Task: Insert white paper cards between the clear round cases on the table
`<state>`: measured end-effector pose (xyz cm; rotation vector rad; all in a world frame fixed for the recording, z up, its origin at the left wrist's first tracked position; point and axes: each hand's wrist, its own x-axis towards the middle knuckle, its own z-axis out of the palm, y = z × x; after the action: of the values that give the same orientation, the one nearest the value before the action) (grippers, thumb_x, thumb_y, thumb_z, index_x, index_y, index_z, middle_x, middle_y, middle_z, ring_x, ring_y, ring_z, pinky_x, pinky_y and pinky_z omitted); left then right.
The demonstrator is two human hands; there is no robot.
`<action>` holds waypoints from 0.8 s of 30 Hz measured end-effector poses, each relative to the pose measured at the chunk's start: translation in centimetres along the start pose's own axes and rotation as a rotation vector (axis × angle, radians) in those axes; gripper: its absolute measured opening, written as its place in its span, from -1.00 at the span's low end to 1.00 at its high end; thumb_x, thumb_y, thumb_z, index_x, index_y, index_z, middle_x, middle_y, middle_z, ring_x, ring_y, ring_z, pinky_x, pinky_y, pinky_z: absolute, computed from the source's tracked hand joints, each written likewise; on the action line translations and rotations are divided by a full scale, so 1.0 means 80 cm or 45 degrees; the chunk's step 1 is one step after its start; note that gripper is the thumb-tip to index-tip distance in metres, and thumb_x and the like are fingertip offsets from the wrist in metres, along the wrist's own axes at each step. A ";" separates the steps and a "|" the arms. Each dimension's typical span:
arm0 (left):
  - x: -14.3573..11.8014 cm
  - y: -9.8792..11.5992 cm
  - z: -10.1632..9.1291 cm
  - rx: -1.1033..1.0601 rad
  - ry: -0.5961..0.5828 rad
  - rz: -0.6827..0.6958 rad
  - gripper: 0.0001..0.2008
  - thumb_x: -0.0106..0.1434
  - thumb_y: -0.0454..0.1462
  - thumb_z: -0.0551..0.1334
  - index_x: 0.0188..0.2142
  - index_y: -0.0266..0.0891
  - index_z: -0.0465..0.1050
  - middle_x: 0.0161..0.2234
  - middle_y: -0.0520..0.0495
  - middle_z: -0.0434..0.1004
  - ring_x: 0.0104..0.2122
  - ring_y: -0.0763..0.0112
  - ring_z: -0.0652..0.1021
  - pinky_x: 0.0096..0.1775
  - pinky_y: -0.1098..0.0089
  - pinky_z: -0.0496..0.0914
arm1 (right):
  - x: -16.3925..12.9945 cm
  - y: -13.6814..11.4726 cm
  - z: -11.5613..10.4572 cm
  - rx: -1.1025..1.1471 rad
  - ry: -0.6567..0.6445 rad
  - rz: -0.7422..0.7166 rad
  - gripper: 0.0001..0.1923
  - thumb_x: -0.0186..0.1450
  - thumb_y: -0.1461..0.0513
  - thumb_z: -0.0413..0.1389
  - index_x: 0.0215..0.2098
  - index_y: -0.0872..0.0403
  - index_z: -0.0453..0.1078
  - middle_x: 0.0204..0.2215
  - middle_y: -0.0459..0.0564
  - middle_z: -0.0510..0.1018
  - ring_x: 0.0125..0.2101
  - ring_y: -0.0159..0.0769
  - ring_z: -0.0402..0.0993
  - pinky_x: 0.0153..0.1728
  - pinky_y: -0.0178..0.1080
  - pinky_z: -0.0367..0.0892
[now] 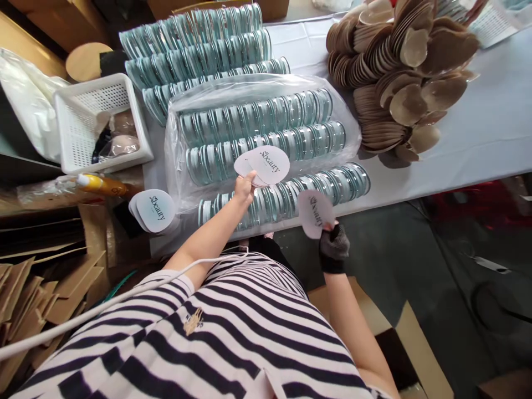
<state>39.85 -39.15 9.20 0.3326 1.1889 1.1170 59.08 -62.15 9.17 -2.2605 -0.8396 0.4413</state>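
At far left, flat brown cardboard pcs [37,288] are lying stacked by a white perforated plastic basket [97,122] w/ wrapped items inside, contents unclear. Next right, a small stack of white teardrop-shaped cards [154,209] printed "Sbeauty" is resting on the white-covered table [477,138] edge. Left hand [244,187], bare, is closing thumb and fingers on the lower edge of a fanned few of the same cards [266,165], holding them over a clear crinkly plastic bag [257,88] that is covering rows of round teal-rimmed glossy discs [266,141] standing on edge; more uncovered rows [195,50] are sitting behind. Right hand [332,244], in a dark knit fingerless glove, is pinching a single card [316,213] by its narrow end, just off the table's near edge. Judging the handling: cards look thin, smooth, stiff-ish, so gripping at edges is keeping print clean; left fan is best kept loose enough for one to slide off w/o dragging two, and right pinch light so the card isn't creasing. At right, a big heap of tan matte spoon-like oval pcs [399,72] is sitting piled, overlapping like scales.
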 end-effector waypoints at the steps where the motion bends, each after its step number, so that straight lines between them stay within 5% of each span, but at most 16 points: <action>1: 0.004 -0.002 0.000 -0.012 0.014 -0.057 -0.64 0.09 -0.41 0.35 -0.07 -0.33 0.51 -0.24 -0.14 0.67 -0.14 0.26 0.63 0.00 0.25 0.48 | -0.016 0.006 -0.005 -0.130 -0.093 -0.099 -0.56 0.27 0.00 -0.02 -0.13 0.14 0.47 -0.28 0.19 0.55 -0.25 -0.10 0.46 -0.19 -0.13 0.31; 5: 0.007 -0.024 -0.001 -0.029 0.063 -0.162 -0.64 0.10 -0.43 0.34 -0.07 -0.34 0.50 -0.23 -0.14 0.67 -0.13 0.25 0.63 0.02 0.22 0.48 | -0.058 -0.003 0.015 -0.523 -0.466 -0.343 -0.59 0.33 0.10 -0.09 -0.06 0.10 0.49 -0.33 0.12 0.58 -0.36 -0.22 0.45 -0.31 -0.25 0.25; 11: 0.003 -0.037 0.000 -0.036 0.037 -0.108 -0.69 0.12 -0.45 0.31 -0.10 -0.35 0.51 -0.22 -0.15 0.67 -0.08 0.26 0.62 0.06 0.26 0.46 | -0.005 -0.065 0.095 -0.761 -0.707 -0.360 -0.59 0.46 0.15 -0.19 0.07 0.12 0.38 -0.26 0.13 0.59 -0.32 -0.27 0.47 -0.36 -0.31 0.12; 18: 0.003 -0.037 -0.001 -0.041 0.065 -0.120 -0.65 0.10 -0.43 0.36 -0.08 -0.33 0.51 -0.21 -0.16 0.67 -0.08 0.23 0.62 0.05 0.23 0.46 | 0.012 -0.069 0.082 -0.711 -0.756 -0.209 -0.69 0.44 0.13 -0.11 -0.03 0.09 0.37 -0.28 0.09 0.59 -0.35 -0.28 0.49 -0.40 -0.32 0.10; 24: 0.000 -0.037 -0.004 -0.058 0.013 -0.115 -0.67 0.09 -0.43 0.35 -0.10 -0.34 0.52 -0.19 -0.17 0.67 -0.04 0.20 0.60 0.09 0.20 0.43 | 0.018 -0.078 0.122 -0.652 -0.750 -0.238 -0.74 0.39 0.24 -0.07 -0.13 0.11 0.44 -0.29 0.11 0.58 -0.32 -0.28 0.48 -0.33 -0.31 0.18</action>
<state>41.08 -40.66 6.90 0.2366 1.1742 1.0669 52.37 -53.00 6.43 -2.5007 -1.5996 0.9121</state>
